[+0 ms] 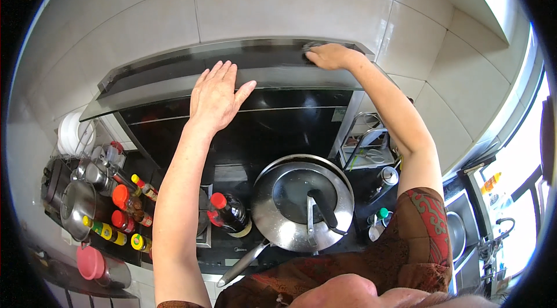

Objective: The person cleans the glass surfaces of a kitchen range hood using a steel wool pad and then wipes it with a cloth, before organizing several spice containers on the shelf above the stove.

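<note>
In front of me, the top of a range hood (261, 56) runs along the tiled wall, with a glass panel (287, 77) along its front. My left hand (216, 97) lies flat at the panel's edge, palm down, thumb spread and nothing in it. Farther right, my right hand (333, 56) presses a grey scrubber (311, 48) onto the hood's dark top, near its right end. The scrubber looks like a wire wool ball, but it is blurred and partly hidden under the fingers.
Below is a black gas stove bearing a wok with a steel-and-glass lid (283, 225). A red-capped dark bottle (229, 214) stands beside it. Seasoning bottles and jars (124, 197) crowd the left, near stacked white plates (72, 134). A utensil rack (367, 147) and steel sink (456, 236) are at right.
</note>
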Tool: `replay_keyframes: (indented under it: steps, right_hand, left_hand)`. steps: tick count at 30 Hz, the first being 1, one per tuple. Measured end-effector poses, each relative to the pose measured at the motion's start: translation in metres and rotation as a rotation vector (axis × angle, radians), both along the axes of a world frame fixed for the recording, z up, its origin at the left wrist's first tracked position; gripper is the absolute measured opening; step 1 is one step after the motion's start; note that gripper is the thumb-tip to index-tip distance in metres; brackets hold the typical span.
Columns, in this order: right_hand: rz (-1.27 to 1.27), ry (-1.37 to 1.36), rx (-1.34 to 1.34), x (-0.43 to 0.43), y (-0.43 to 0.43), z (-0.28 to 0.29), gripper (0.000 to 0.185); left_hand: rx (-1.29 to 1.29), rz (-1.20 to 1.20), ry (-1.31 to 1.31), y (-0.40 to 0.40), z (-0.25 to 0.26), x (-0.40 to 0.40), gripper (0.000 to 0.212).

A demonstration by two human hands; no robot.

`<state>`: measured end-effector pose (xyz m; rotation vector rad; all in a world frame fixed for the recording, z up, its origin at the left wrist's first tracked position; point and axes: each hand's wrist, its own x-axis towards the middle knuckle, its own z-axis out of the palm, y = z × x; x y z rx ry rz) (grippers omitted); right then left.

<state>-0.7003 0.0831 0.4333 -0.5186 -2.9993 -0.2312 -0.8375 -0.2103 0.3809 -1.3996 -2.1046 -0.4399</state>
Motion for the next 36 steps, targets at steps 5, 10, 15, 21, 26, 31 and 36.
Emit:
replay_keyframes:
  steps: [5, 10, 15, 21, 26, 31, 36]
  right_hand:
    - [0.174, 0.16, -0.027, 0.023, -0.087, -0.005, 0.047]
    - [0.272, 0.343, 0.009, 0.068, -0.084, -0.017, 0.033]
    - [0.021, 0.275, 0.014, 0.092, -0.008, 0.016, 0.03]
    - [-0.174, 0.401, 0.066, 0.073, 0.09, 0.041, 0.03]
    - [-0.203, 0.217, 0.014, 0.075, 0.095, 0.037, 0.028]
    - [-0.1, 0.33, -0.183, 0.098, 0.083, 0.048, 0.032]
    - [-0.29, 0.333, -0.045, 0.102, 0.098, 0.019, 0.058]
  left_hand:
    - [0.0, -0.005, 0.001, 0.0, -0.002, -0.001, 0.062]
    - [-0.026, -0.003, -0.007, -0.002, 0.0, -0.003, 0.065]
    - [-0.046, -0.014, 0.0, -0.001, 0.004, -0.001, 0.061]
    - [-0.016, -0.027, 0.025, 0.0, 0.002, -0.002, 0.059]
    - [-0.011, -0.03, 0.012, -0.002, 0.002, -0.003, 0.057]
    - [-0.006, -0.035, 0.004, -0.001, 0.002, -0.004, 0.055]
    - [-0.012, -0.033, -0.02, 0.0, 0.002, -0.003, 0.062]
